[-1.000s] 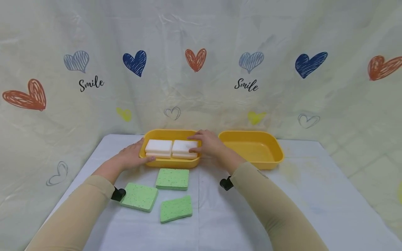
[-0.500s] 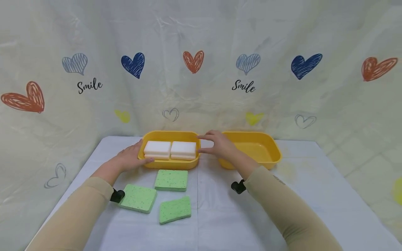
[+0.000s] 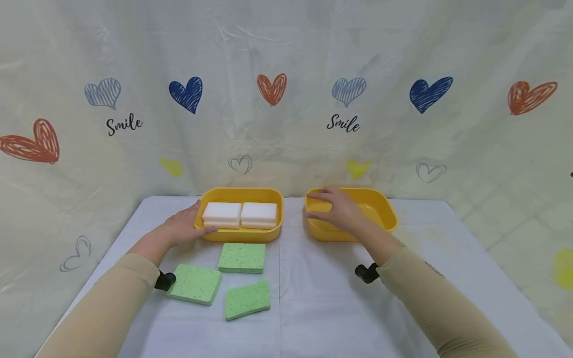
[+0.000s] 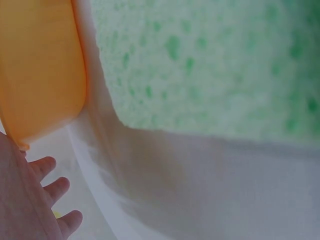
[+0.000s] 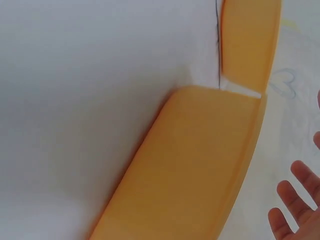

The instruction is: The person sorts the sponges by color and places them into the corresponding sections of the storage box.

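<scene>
A yellow tub (image 3: 243,235) at the left holds two side-by-side stacks of white sponges (image 3: 258,212). My left hand (image 3: 182,226) rests against this tub's left end, thumb along the front rim; in the left wrist view its fingers are straight and spread. Over the left part of a second yellow tub (image 3: 379,211) is my right hand (image 3: 342,211), its fingers apart and nothing between them. Those fingers also show loosely extended at the right wrist view's edge. In front of the left tub lie three speckled green sponges: a back one (image 3: 241,257), a left one (image 3: 194,284) and a front one (image 3: 247,300).
A white cloth (image 3: 313,318) covers the table. Behind it hangs a pale curtain (image 3: 304,134) printed with hearts. A narrow gap separates the two tubs. The left green sponge lies close beside the left wrist's black camera (image 3: 165,281).
My right hand has moved right, from the right-hand white sponges to over the second tub. The left hand stays at the left tub, and the sponges lie as before.
</scene>
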